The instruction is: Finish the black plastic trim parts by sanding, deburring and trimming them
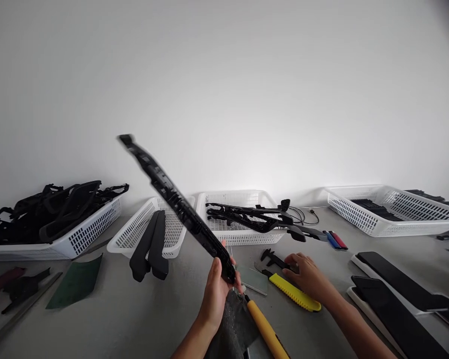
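Note:
My left hand (215, 294) is closed around the lower end of a long black plastic trim piece (172, 197), which slants up to the left with its ribbed side showing. My right hand (307, 274) has its fingers around a black caliper (275, 259) at the table. Just below that hand lies a yellow snap-off utility knife (294, 291). A tool with an orange-yellow handle (264, 326) lies below my left hand, beside a clear plastic bag (232, 321). Part of a glassy flat plate (252, 279) shows between the hands.
White baskets hold black parts: a left one (93, 237), a smaller one (119, 239), a middle one (228, 237) and a right one (377, 227). Nearby are a green sheet (77, 281), blue and red handles (335, 240) and black panels on white pieces (392, 309).

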### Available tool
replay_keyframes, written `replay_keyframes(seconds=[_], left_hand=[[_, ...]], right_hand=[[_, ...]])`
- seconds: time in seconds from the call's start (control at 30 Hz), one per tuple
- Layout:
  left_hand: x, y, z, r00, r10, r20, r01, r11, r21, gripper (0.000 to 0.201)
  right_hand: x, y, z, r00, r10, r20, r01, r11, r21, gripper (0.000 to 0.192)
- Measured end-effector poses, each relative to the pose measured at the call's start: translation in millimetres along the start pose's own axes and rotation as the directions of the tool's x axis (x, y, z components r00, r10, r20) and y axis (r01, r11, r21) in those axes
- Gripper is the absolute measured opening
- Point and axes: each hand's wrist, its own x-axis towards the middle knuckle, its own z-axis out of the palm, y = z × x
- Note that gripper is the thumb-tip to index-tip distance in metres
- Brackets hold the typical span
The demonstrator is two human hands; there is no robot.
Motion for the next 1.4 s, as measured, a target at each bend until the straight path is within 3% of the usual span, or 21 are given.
replay_keyframes(seconds=[0.23,0.37,0.57,0.73,0.97,1.07,1.2,1.3,1.4], left_hand=[[3.2,-3.4,-6.0,0.999,0.043,0.008,-0.044,0.996,0.077,0.067],[2.6,-4.0,-6.4,0.999,-0.007,0.032,0.003,0.993,0.116,0.069],[0.0,-4.8,-7.3,0.994,-0.059,0.096,0.041,0.984,0.176,0.069],[1.9,-5.9,-7.6,0.995,-0.072,0.064,0.052,0.962,0.268,0.072],[6.3,-16.8,-13.5,0.995,-0.08,0.066,0.051,0.933,0.357,0.066],[7.6,-24.4,-18.4,0.995,-0.075,0.059,0.047,0.923,0.383,0.064],[10.0,-31.2,-23.9,0.994,-0.083,0.066,0.049,0.91,0.412,0.059],[11.4,-32.6,-25.8,0.994,-0.091,0.054,0.06,0.906,0.419,0.056],[11.3,-31.4,-25.6,0.994,-0.107,0.031,0.084,0.901,0.426,0.06]], right_hand=[[6.2,3.4,-3.5,0.998,-0.009,0.058,0.009,1.0,0.003,0.025],[7.2,4.6,-4.9,0.997,-0.013,0.077,0.012,1.0,0.007,0.037],[11.9,2.7,-5.2,0.995,-0.044,0.095,0.046,0.999,-0.02,0.029],[13.3,1.3,-7.0,0.989,-0.104,0.103,0.107,0.994,-0.02,0.023],[2.1,12.7,-9.5,0.988,-0.145,0.049,0.144,0.989,0.021,0.057],[-0.1,18.2,-12.6,0.99,-0.137,-0.039,0.139,0.989,0.06,0.059],[1.0,21.2,-21.1,0.999,-0.035,-0.033,0.038,0.994,0.099,0.055],[-2.9,15.2,-31.0,1.0,-0.014,0.0,0.014,0.987,0.162,0.052],[-13.9,-6.4,-44.0,0.99,-0.137,0.043,0.126,0.972,0.197,0.044]])
